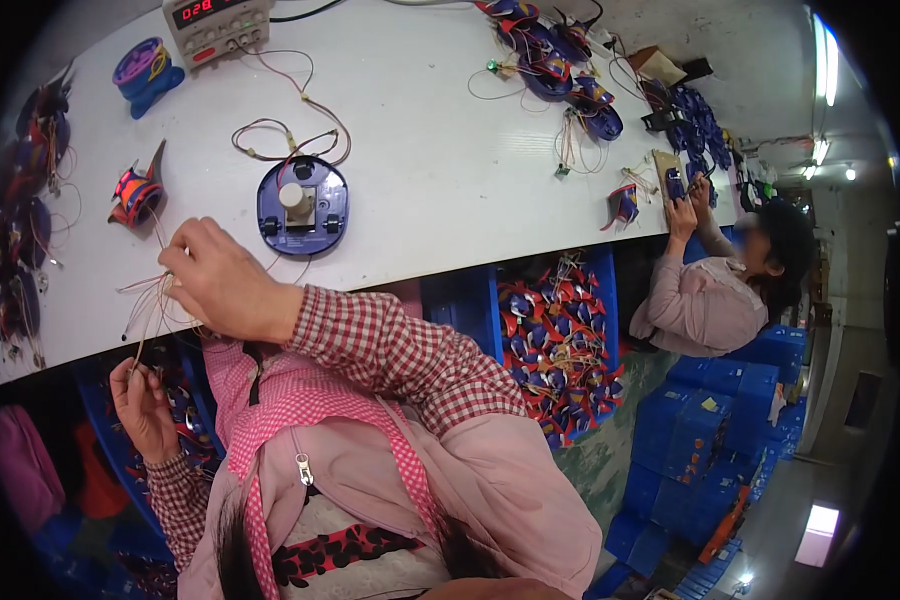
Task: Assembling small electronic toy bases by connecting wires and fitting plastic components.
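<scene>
My right hand rests over the table's near edge, its fingers closed on a bundle of thin wires. Lower and to the left, my left hand pinches a thin wire strand that runs up toward that bundle. Just beyond the right hand lies a red, orange and purple plastic shell part, with thin wires leading from it toward my fingers. To the right of it sits a rounded dark-blue plastic base with a pale cylinder standing in its middle. What my right fingertips cover is hidden.
A power supply with a red display stands at the back, near a blue and purple container. Wired assemblies pile up at left. A blue bin holds coloured shells. At right a co-worker handles a part.
</scene>
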`<action>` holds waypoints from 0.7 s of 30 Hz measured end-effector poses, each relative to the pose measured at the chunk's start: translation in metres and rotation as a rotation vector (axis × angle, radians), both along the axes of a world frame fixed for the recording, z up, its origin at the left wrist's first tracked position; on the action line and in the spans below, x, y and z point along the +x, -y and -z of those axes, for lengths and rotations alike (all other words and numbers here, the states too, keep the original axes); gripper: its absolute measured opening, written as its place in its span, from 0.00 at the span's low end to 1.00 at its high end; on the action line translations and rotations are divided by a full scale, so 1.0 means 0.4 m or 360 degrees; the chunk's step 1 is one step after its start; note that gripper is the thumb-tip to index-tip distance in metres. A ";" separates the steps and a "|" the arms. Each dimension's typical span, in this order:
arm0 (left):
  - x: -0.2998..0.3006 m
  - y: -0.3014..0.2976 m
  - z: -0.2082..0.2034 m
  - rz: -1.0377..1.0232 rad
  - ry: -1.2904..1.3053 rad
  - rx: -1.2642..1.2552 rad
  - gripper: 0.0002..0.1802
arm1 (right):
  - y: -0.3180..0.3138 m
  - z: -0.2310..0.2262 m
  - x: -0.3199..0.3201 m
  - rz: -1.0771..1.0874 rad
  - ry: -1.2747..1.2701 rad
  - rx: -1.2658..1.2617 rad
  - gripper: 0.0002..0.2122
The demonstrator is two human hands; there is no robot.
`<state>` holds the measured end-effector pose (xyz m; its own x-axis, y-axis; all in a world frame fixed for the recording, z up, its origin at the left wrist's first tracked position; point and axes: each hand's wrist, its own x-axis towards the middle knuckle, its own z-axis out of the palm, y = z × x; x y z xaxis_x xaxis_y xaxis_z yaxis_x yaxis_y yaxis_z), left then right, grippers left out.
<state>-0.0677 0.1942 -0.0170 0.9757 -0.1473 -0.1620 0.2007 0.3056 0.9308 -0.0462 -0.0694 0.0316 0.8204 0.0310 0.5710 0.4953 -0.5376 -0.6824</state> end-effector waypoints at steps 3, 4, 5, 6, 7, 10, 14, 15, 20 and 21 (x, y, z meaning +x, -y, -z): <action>-0.030 0.070 -0.063 -0.0153 -0.0136 -0.0232 0.12 | -0.016 -0.003 -0.017 -0.0051 0.0067 0.0031 0.12; -0.034 0.075 -0.064 -0.0159 -0.0127 -0.0231 0.12 | -0.022 -0.005 -0.024 -0.0074 0.0097 0.0047 0.12; -0.042 0.074 -0.060 -0.0162 -0.0150 -0.0227 0.13 | -0.025 -0.009 -0.034 -0.0078 0.0104 0.0048 0.12; -0.050 0.070 -0.062 -0.0171 -0.0170 -0.0216 0.14 | -0.037 -0.015 -0.042 -0.0131 0.0134 0.0062 0.12; -0.054 0.071 -0.063 -0.0176 -0.0192 -0.0206 0.16 | -0.047 -0.021 -0.051 -0.0182 0.0164 0.0074 0.11; -0.072 0.108 -0.039 -0.0083 -0.0157 -0.0188 0.16 | -0.047 -0.030 -0.075 -0.0256 0.0174 0.0064 0.11; -0.099 0.209 -0.088 -0.0099 -0.0267 -0.0198 0.15 | -0.063 -0.022 -0.093 -0.0309 0.0114 0.0005 0.11; -0.097 0.217 -0.095 -0.0128 -0.0330 -0.0205 0.14 | -0.069 -0.018 -0.095 -0.0296 0.0109 -0.0007 0.11; -0.083 0.112 -0.049 0.0142 -0.0386 -0.0058 0.09 | -0.083 -0.005 -0.090 -0.0329 0.0104 -0.0106 0.11; -0.068 0.125 -0.055 0.0150 -0.0385 -0.0035 0.08 | -0.066 -0.007 -0.087 -0.0409 0.0175 -0.0258 0.11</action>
